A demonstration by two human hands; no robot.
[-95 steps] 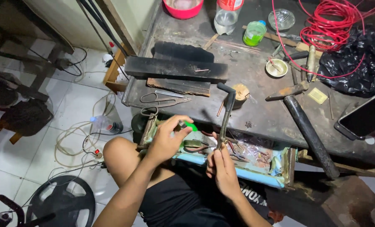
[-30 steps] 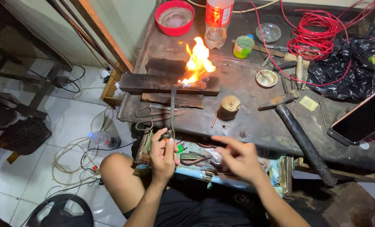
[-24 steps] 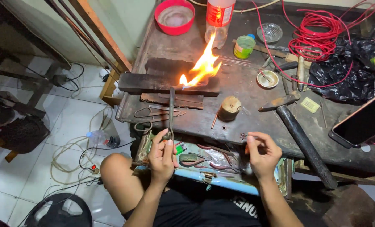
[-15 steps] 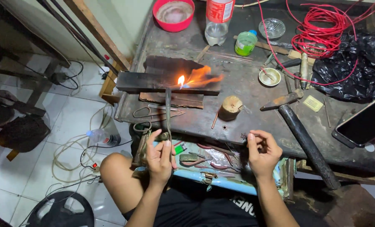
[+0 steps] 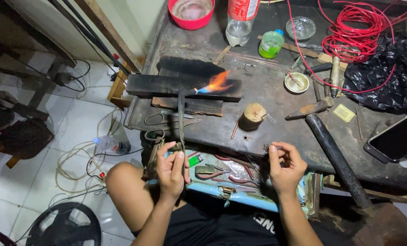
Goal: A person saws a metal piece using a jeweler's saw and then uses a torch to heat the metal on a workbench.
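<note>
left hand (image 5: 170,167) fist-gripped on torch (image 5: 181,119), flame (image 5: 217,84) beyond it over table (image 5: 267,118) | right hand (image 5: 284,166) raised, fingers pinching small dark piece (image 5: 266,147) | forearms angled inward

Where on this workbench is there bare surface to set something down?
Bare patches: between the wooden stump and the hammer, and between the charred block and the small dish. Crowded: the right end, with red wire and black bag, and the tool drawer.
</note>
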